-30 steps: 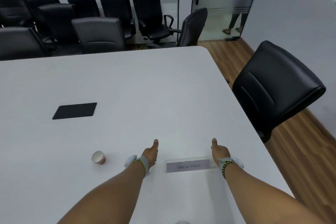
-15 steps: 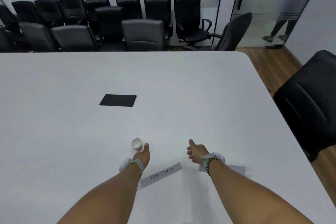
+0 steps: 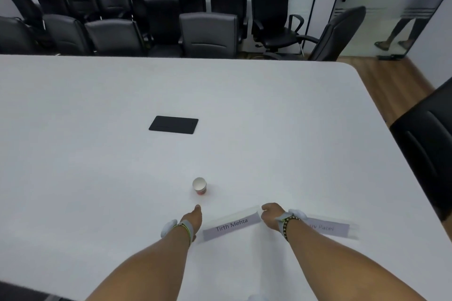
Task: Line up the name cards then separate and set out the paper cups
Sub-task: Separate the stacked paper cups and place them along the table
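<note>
On the white counter [image 3: 244,105], the left hand [image 3: 192,219] and right hand [image 3: 271,215] grip either end of the tilted "Tirth Mehta" card [image 3: 231,225], another card [image 3: 327,227] just right, one cup [image 3: 200,186] standing beyond.

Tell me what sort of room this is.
Most likely an office meeting room: a large white conference table, black office chairs crowded along the far wall, and name cards on the table beside a paper cup.
</note>
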Demonstrator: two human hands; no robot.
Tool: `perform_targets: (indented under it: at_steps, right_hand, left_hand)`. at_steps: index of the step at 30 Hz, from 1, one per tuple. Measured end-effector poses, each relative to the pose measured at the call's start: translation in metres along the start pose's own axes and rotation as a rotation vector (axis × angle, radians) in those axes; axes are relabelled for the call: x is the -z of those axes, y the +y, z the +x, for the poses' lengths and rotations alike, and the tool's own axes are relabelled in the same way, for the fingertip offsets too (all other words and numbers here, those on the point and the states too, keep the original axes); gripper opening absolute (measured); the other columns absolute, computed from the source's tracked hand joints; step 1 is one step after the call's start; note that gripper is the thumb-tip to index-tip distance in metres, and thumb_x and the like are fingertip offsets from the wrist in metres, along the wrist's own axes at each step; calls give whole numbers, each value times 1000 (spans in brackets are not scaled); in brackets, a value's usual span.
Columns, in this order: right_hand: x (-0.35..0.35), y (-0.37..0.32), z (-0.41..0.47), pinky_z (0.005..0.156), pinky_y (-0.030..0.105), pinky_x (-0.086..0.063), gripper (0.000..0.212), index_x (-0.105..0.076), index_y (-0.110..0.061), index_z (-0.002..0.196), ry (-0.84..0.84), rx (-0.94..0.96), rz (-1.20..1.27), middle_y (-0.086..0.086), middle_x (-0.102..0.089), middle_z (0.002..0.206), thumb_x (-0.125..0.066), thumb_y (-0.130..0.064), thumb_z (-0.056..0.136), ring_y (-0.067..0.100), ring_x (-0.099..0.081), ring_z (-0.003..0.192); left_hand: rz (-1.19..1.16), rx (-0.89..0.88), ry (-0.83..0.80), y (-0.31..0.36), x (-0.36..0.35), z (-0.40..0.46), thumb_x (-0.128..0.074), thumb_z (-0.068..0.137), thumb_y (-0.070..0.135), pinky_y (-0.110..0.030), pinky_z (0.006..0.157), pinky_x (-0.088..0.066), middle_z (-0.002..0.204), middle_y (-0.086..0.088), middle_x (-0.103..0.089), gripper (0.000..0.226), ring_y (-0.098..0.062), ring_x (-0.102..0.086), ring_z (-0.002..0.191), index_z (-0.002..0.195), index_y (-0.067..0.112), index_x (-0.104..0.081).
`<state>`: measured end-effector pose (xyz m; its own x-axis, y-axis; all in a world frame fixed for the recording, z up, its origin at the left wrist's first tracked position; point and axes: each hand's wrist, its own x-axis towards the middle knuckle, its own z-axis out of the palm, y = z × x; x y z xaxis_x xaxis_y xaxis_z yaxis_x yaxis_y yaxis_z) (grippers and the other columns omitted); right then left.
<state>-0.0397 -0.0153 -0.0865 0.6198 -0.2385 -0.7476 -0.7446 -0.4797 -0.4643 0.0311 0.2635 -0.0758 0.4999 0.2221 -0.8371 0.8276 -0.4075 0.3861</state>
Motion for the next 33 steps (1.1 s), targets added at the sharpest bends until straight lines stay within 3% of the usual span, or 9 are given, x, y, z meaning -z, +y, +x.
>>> perform_targets:
  at_steps: [4, 7, 14, 17, 19, 20, 24, 29, 33]
  right_hand:
    - [-6, 14, 17, 116, 30, -43, 50, -50, -6, 153, -13, 1, 82, 13, -56, 153, -59, -11, 104, 29, -57, 140]
    - [-16, 30, 24, 115, 37, -48, 60, -50, -7, 153, -30, -15, 157, 14, -63, 144, -69, -9, 96, 28, -64, 131]
    - [-23, 18, -22, 90, 25, -49, 73, -40, -19, 157, -61, -9, 301, 14, -64, 142, -73, -5, 94, 20, -62, 108]
    - [-27, 17, -16, 70, 27, -52, 67, -51, -17, 148, -49, -54, 386, 12, -70, 112, -76, -7, 87, 25, -66, 87]
    - [-28, 13, -17, 53, 28, -47, 37, -61, -12, 128, 72, -61, 366, 11, -65, 79, -68, -13, 91, 26, -62, 54]
    - [-27, 16, -12, 51, 29, -49, 29, -61, -13, 125, 145, -66, 399, 9, -64, 75, -62, -11, 96, 24, -62, 48]
    - [-23, -1, -4, 65, 33, -60, 38, -60, -21, 130, 289, -12, 489, 4, -72, 90, -57, -12, 93, 26, -75, 74]
    - [-25, -64, 3, 46, 23, -50, 26, -67, -5, 120, 210, 37, 634, 12, -69, 88, -56, 0, 97, 23, -64, 58]
    - [-45, -108, 24, 54, 26, -49, 12, -70, -5, 104, 79, 68, 584, 13, -67, 93, -59, -5, 98, 23, -64, 65]
  left_hand:
    - [-54, -102, 36, -1, 3, 48, -45, 90, 56, -46, 123, -32, 166, -11, -40, 85, -36, -41, 150, 161, 10, -38]
    - [14, -149, 36, 22, 2, 2, -47, 100, 31, -45, 115, -37, 154, -22, -51, 64, -41, -49, 140, 155, -1, -43]
    - [102, -221, 16, 35, 0, 10, -44, 103, 29, -42, 102, -40, 136, -23, -60, 53, -39, -56, 120, 145, -3, -52]
    - [137, -257, 34, 41, 0, 19, -42, 107, 34, -37, 89, -37, 115, -18, -59, 53, -35, -53, 105, 139, -5, -57]
    - [142, -253, 73, 45, 6, 22, -39, 107, 44, -39, 93, -39, 119, -22, -64, 61, -38, -57, 110, 138, -4, -58]
    - [160, -254, 110, 47, 8, 20, -36, 106, 47, -41, 100, -40, 127, -24, -67, 65, -41, -60, 118, 138, -5, -59]
    - [164, -278, 187, 62, 23, 27, -31, 109, 36, -40, 109, -38, 140, -27, -64, 62, -41, -59, 132, 132, -11, -64]
    - [67, -299, 149, 81, 36, 37, -36, 110, 33, -39, 111, -39, 141, -25, -65, 56, -41, -58, 134, 131, -8, -67]
    - [-51, -307, 84, 90, 44, 55, -42, 106, 37, -42, 115, -41, 137, -17, -70, 54, -39, -61, 131, 130, -1, -72]
